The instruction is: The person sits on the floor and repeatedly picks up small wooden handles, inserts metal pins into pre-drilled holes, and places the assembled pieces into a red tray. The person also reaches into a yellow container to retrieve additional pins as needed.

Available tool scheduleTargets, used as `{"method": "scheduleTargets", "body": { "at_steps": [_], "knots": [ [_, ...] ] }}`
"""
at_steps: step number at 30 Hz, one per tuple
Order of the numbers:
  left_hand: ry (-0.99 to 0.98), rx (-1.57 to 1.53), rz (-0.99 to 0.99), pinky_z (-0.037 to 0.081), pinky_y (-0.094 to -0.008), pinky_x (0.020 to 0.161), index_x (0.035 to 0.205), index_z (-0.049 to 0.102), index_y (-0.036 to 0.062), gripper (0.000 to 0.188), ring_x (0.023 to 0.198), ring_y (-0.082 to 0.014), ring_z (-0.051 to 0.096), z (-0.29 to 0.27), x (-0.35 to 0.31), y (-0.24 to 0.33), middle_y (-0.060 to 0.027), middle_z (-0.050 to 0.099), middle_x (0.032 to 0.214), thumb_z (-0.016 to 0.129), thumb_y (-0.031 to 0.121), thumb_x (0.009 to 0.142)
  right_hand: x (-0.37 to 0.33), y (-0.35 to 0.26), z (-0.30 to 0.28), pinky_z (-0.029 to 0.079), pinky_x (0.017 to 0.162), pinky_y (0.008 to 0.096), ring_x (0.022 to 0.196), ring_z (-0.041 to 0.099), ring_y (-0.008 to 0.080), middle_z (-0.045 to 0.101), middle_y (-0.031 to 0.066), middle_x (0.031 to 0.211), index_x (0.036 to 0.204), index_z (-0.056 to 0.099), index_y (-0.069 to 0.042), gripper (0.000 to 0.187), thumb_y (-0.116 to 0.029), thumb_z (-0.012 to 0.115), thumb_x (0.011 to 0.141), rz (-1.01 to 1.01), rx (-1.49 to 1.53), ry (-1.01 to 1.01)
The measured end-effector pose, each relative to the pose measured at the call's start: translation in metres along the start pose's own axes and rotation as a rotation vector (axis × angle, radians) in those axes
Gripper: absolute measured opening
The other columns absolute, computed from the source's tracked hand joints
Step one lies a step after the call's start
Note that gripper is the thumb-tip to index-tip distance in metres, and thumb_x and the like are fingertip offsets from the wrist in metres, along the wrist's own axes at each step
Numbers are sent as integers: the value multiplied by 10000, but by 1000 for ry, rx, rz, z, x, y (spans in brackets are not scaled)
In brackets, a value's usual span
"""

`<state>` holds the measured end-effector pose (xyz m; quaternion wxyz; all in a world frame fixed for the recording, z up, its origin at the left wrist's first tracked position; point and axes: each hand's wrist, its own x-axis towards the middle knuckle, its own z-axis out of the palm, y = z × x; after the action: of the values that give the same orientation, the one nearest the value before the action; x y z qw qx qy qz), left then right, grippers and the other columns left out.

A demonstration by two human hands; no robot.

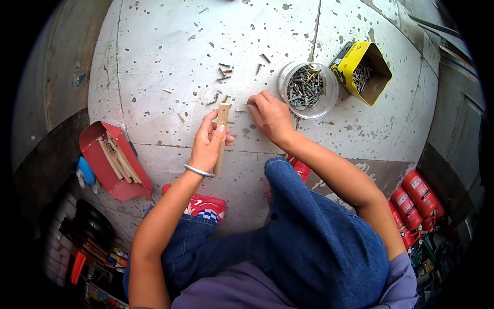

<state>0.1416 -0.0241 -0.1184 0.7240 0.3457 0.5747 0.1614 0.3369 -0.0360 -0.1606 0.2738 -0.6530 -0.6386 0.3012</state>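
Observation:
My left hand is closed around a flat, narrow wooden strip, thumb on top, with a small hole near its far end. To its right, my right hand is low over the floor, thumb and fingertips pinched on what looks like a small screw, mostly covered by the fingers. Another screw lies just below those fingertips. Beyond the strip's far end are a few loose screws, and farther off several more. A clear round tub full of screws stands right of my right hand.
A yellow square tin, tipped on its side, holds more screws. On the left, a red dustpan-like scoop carries several wooden strips. Red fire extinguishers lie at the right. The pale floor has chipped paint.

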Motion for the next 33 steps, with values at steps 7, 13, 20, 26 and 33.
{"method": "scheduleTargets", "body": {
  "at_steps": [7, 13, 20, 26, 33],
  "knots": [
    [35, 262, 139, 522, -271, 677, 1342, 445, 65, 400, 740, -120, 609, 11, -6, 6, -90, 569, 1024, 464, 106, 944, 14, -55, -35, 503, 566, 237, 626, 620, 106, 654, 83, 711, 896, 601, 42, 177, -128, 630, 857, 712, 811, -272],
    [55, 727, 313, 503, -318, 668, 1343, 455, 98, 444, 747, -207, 612, 12, -11, 17, -139, 564, 1070, 480, 41, 903, 10, -54, -36, 502, 553, 229, 612, 623, 127, 651, 91, 707, 877, 602, 53, 174, -111, 649, 844, 889, 919, -271],
    [2, 341, 182, 465, -280, 592, 1161, 535, 21, 270, 674, -159, 568, 18, -15, 4, -65, 548, 797, 524, 122, 911, -2, -52, -32, 519, 517, 227, 639, 649, 126, 652, 91, 763, 904, 586, 43, 164, -90, 662, 847, 962, 1106, -204],
    [-130, 3, 17, 385, -205, 514, 1027, 559, 13, 373, 557, -59, 454, 10, -11, 18, 5, 487, 695, 435, 360, 972, -12, -40, -42, 532, 599, 237, 760, 665, 142, 665, 107, 865, 1006, 590, 42, 182, -77, 624, 873, 785, 1082, -239],
    [-361, -617, -263, 330, -207, 432, 870, 513, 68, 444, 447, -62, 359, 17, -16, 38, 13, 431, 628, 282, 427, 991, -2, -51, -56, 533, 666, 243, 877, 655, 142, 664, 105, 946, 1037, 600, 43, 179, -63, 583, 893, 675, 1087, -248]
  ]
}}
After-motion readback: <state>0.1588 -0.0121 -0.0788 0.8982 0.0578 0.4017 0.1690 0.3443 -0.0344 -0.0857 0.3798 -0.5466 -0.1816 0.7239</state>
